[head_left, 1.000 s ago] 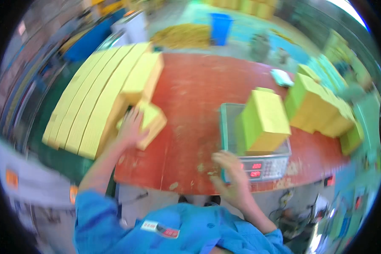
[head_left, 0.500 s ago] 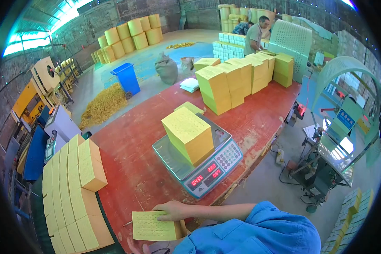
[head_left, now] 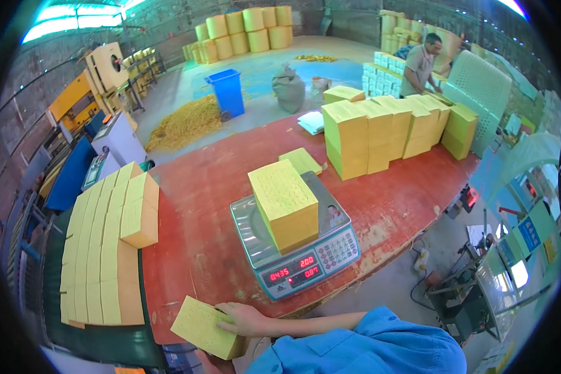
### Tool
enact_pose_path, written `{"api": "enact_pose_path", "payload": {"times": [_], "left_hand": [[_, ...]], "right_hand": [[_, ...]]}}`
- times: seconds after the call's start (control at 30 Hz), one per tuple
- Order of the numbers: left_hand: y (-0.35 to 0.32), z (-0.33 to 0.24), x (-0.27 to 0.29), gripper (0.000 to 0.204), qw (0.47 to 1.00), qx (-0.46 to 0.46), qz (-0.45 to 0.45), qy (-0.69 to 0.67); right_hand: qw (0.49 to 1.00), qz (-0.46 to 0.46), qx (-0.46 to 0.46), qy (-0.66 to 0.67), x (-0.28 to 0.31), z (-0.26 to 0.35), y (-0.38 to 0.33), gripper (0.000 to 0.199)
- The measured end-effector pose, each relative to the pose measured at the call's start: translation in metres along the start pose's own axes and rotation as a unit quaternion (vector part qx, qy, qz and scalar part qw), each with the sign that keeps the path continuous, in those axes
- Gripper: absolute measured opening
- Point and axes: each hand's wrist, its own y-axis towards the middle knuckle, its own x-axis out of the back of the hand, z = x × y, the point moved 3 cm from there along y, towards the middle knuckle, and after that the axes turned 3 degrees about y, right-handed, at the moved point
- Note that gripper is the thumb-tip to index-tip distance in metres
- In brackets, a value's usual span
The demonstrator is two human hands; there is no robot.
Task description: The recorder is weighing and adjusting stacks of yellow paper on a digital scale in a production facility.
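Note:
Near the table's front edge, my right hand (head_left: 246,319) grips the far side of a block of yellow paper sheets (head_left: 196,324), its fingers spread over the top. The block is tilted, with its embossed top face showing. My left hand (head_left: 215,363) presses against the block's near lower side; most of its fingers are hidden beneath it. Just beyond my right hand is a digital scale (head_left: 305,274) with lit red digits. A taller yellow paper stack (head_left: 285,202) sits on its metal pan, touched by neither hand.
Rows of yellow paper blocks (head_left: 106,249) stand on a dark green surface at the left. On the red table (head_left: 193,212), a thin yellow pile (head_left: 301,161) lies behind the scale and tall stacks (head_left: 368,134) stand farther back. A co-worker (head_left: 421,68) stands beyond them; a blue bin (head_left: 226,93) is on the floor.
The block has turned and tilted in my right hand. My left hand, previously open beside its near left corner, is now against its lower side. The whole view has shifted left.

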Motion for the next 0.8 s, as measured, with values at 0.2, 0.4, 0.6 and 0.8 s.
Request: {"api": "enact_pose_path", "payload": {"times": [0.2, 0.4, 0.6, 0.8], "left_hand": [[-0.051, 0.023, -0.003, 0.063, 0.995, 0.041, -0.043, -0.076], [-0.061, 0.006, -0.073, 0.059, 0.992, 0.024, -0.016, -0.126], [-0.052, 0.035, -0.042, 0.062, 0.992, 0.050, -0.082, -0.080], [-0.061, 0.008, -0.048, 0.064, 0.981, 0.051, -0.043, -0.180]], "right_hand": [[0.997, -0.037, 0.069, 0.015, 0.011, -0.019, -0.019, 0.060], [0.998, 0.004, 0.045, 0.039, 0.047, -0.020, -0.035, 0.056], [0.998, -0.007, 0.052, 0.023, 0.051, -0.020, -0.044, 0.058], [0.987, 0.011, 0.033, 0.160, 0.118, -0.011, -0.066, 0.052]]}}
